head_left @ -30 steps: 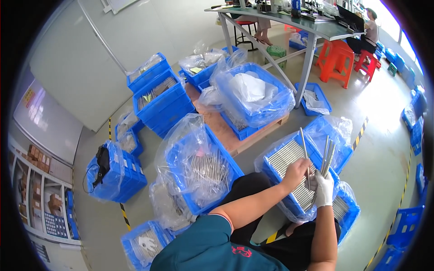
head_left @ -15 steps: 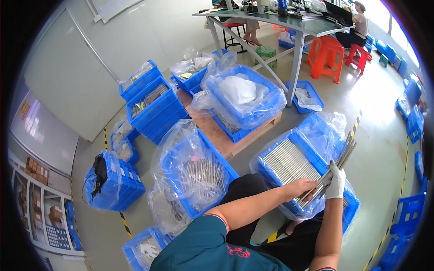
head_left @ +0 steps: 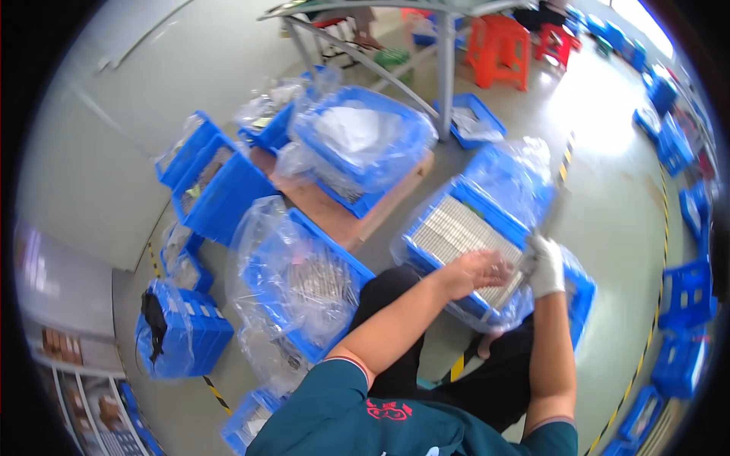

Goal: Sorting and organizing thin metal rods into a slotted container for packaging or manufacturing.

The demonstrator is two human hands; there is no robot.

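Observation:
My left hand is bare and hovers over the near part of a blue crate lined with clear plastic. Its fingers are stretched out with nothing in them, slightly smeared by motion. Neat rows of thin metal rods fill that crate. Just to the right, my right hand, in a white glove, is closed around a bundle of metal rods. The bundle is blurred and points up and away beyond the glove. How many rods it holds I cannot tell.
Left of my knee stands another plastic-lined crate of loose metal rods. Beyond it, a wooden pallet bears crates with plastic bags. A table leg and red stools stand further off. Stacked blue crates are at the left.
My left hand has come off the rod bundle and opened, moving slightly left. The right hand keeps the bundle, a little lower and nearer the crate. My view has shifted.

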